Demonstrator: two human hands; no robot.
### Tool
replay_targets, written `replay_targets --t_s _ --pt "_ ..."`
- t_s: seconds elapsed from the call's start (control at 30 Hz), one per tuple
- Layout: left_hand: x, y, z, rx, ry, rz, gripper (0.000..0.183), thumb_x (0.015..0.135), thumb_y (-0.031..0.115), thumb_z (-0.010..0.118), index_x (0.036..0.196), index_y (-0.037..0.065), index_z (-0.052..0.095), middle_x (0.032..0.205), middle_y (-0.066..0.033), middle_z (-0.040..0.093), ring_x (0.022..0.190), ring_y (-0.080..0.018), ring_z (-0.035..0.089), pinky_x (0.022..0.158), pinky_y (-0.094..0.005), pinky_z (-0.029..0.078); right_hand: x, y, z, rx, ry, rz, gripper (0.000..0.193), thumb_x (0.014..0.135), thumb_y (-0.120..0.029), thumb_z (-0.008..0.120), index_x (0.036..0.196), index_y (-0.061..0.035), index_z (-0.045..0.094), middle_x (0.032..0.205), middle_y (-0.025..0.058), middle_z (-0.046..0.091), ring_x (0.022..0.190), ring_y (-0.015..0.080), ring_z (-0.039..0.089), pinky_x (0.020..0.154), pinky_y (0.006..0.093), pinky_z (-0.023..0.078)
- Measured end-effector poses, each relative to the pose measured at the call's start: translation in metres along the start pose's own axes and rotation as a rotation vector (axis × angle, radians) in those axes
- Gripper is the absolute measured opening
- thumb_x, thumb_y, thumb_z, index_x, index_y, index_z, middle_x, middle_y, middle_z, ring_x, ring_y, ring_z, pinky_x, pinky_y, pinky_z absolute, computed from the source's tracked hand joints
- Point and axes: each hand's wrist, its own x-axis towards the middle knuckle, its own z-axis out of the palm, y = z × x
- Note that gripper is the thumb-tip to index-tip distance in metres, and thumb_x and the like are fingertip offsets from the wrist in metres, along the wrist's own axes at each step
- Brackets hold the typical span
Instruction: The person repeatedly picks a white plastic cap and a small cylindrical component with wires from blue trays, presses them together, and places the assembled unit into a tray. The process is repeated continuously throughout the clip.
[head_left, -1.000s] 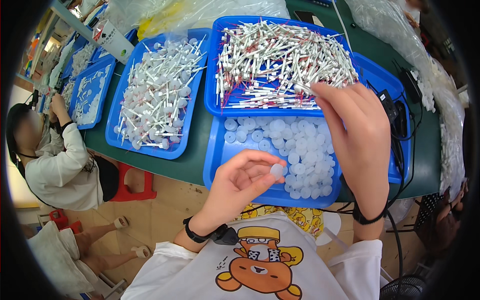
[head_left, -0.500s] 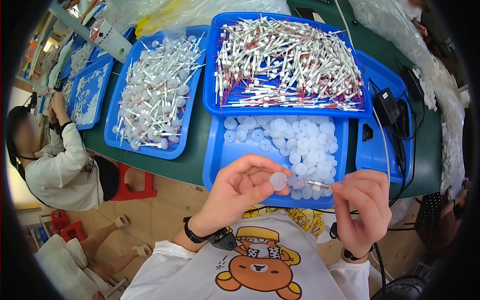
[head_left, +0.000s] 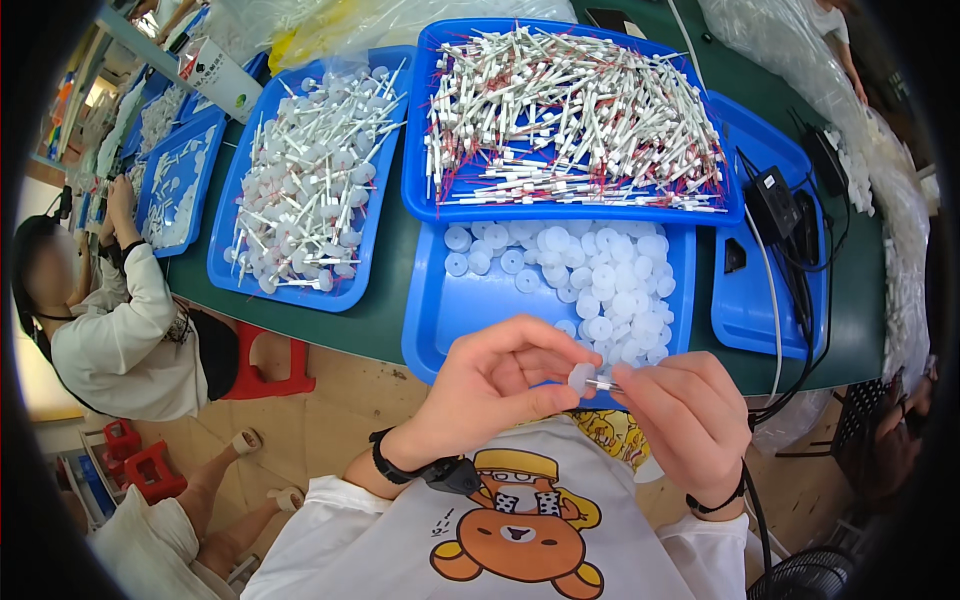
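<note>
So basically both hands are up close to the chest, right over the near edge of the blue tray (head_left: 440,320) that holds the loose white caps (head_left: 610,285). The left hand (head_left: 490,385) has a single white cap (head_left: 581,376) pinched between thumb and fingertips, and the right hand (head_left: 690,420) is closed around a thin white stick (head_left: 603,383), its tip touching that cap. Behind that there's another blue tray piled with white sticks with red ends (head_left: 570,105), and to the left a third one full of sticks with caps on (head_left: 310,180). All of it sits on a green table (head_left: 385,300). Another person in a white top (head_left: 120,330) is sitting at the far left.
</note>
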Motion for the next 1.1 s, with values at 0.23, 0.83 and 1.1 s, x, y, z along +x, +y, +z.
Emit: replay_targets --t_s 0.23,0.83,1.1 --pt "-0.004 0.014 0.011 0.673 0.112 0.149 0.028 0.073 -0.012 0.078 0.1 -0.005 0.07 0.101 -0.0176 0.068 0.101 -0.0277 0.069 0.089 -0.0358 0.057 -0.003 -0.001 0.003 -0.139 -0.109 -0.14 0.027 0.072 0.0 0.073 0.096 0.009 0.069 0.076 0.0069 0.056 0.064 0.02 0.051 0.052 0.0306 0.042" --pt "-0.003 0.053 -0.027 0.73 0.292 0.421 0.029 0.075 -0.01 0.077 0.1 -0.001 0.066 0.094 -0.0086 0.067 0.088 -0.0171 0.066 0.08 -0.0301 0.053 0.018 -0.002 0.006 0.595 -0.041 0.606 0.033 0.086 -0.007 0.072 0.118 -0.002 0.065 0.09 0.0082 0.066 0.083 0.017 0.062 0.071 0.0284 0.046" --pt "0.005 0.11 -0.053 1.942 0.528 0.468 0.031 0.081 0.011 0.076 0.111 0.006 0.07 0.123 -0.0116 0.064 0.111 -0.03 0.06 0.097 -0.0397 0.044 0.042 0.025 -0.008 0.254 -0.093 0.445 0.016 0.085 -0.004 0.07 0.1 0.0011 0.067 0.087 0.0117 0.065 0.083 0.0241 0.063 0.074 0.0331 0.047"
